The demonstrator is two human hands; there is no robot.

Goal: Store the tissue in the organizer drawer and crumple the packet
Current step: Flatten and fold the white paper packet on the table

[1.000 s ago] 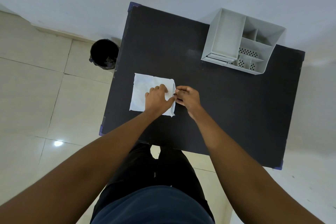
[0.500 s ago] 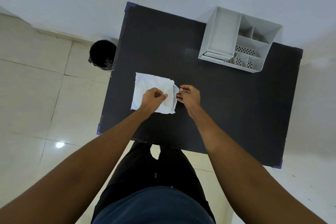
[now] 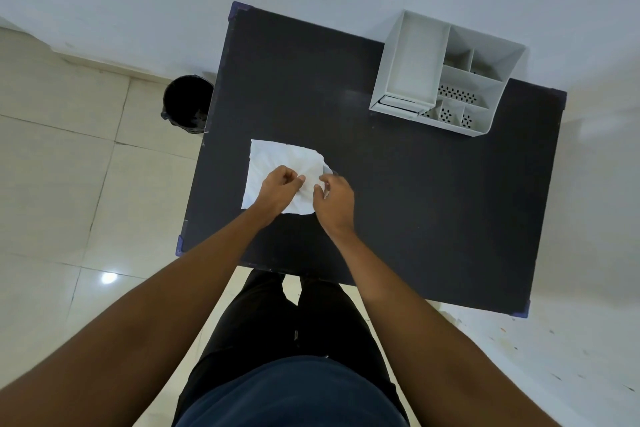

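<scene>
Tissue (image 3: 277, 158): it lies spread flat on the near-left part of your black table (image 3: 415, 201), well apart from the organizer.
Left hand (image 3: 278, 189): you have it curled on the tissue, fingers pinched on the sheet near its middle.
Right hand (image 3: 334, 199): you have it at the tissue's right edge, fingertips pinching there; something small and pale shows just past them, too unclear to name.
Organizer (image 3: 446, 76): white, at the far right of the table by the wall.
Bin (image 3: 187, 102): black, on the floor beside the table's left edge.
</scene>
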